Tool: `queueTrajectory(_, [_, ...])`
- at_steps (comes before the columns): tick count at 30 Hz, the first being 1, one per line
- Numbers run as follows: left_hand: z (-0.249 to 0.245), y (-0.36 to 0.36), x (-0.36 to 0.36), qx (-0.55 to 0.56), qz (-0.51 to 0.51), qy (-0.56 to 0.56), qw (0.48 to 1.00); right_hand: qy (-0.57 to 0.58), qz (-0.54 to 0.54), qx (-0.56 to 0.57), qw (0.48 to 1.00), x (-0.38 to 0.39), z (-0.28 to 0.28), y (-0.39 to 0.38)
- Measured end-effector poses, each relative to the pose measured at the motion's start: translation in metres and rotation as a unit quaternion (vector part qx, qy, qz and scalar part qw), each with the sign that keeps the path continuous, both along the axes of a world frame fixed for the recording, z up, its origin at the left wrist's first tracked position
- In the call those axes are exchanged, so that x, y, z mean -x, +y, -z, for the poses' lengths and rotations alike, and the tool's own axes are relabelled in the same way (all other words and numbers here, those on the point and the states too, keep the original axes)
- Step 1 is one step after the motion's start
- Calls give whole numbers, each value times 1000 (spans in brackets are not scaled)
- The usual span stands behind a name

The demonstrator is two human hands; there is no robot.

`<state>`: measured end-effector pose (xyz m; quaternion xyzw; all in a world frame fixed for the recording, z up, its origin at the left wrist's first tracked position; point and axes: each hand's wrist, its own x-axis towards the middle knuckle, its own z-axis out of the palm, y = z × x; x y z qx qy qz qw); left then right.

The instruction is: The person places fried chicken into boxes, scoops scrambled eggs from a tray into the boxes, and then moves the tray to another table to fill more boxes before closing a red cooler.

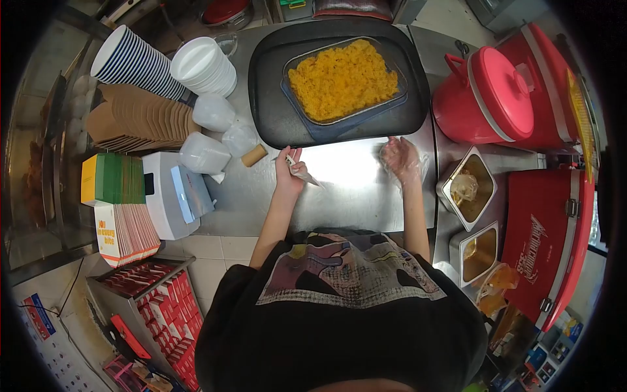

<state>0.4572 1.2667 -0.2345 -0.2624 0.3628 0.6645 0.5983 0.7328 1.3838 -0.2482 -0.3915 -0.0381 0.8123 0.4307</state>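
My left hand [289,173] is closed on a small whitish scrap, either paper or thin plastic, whose pointed end [312,178] sticks out toward the right. A loose clear plastic glove [423,171] covers my right hand [401,160], which is palm up with its fingers apart and holds nothing I can see. Just beyond both hands lies a large black tray [264,98]. On it a clear rectangular container full of yellow-orange crumbly food [346,81] rests over a blue cloth or mat [320,134]. The tray's near edge is close to my left fingertips.
Left of me stand stacked paper cups [137,65], white lids [204,68], brown cardboard trays [140,117], plastic containers [204,153] and a brown roll [254,155]. To the right are a red lidded jug [486,95], two steel pans [470,186] and a red cooler [545,245].
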Motion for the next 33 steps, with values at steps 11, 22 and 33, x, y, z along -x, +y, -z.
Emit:
queueTrajectory(11, [-78,-1,-7,-9,121,306,944,-301,-231,-209,902,60,-20,-35])
queueTrajectory(22, [-86,0,14,-69,161,307,935,-565,-278,-384,675,128,56,-8])
queueTrajectory(33, [-72,22,35,-107,176,227,952,-772,-215,-286,525,31,15,-57])
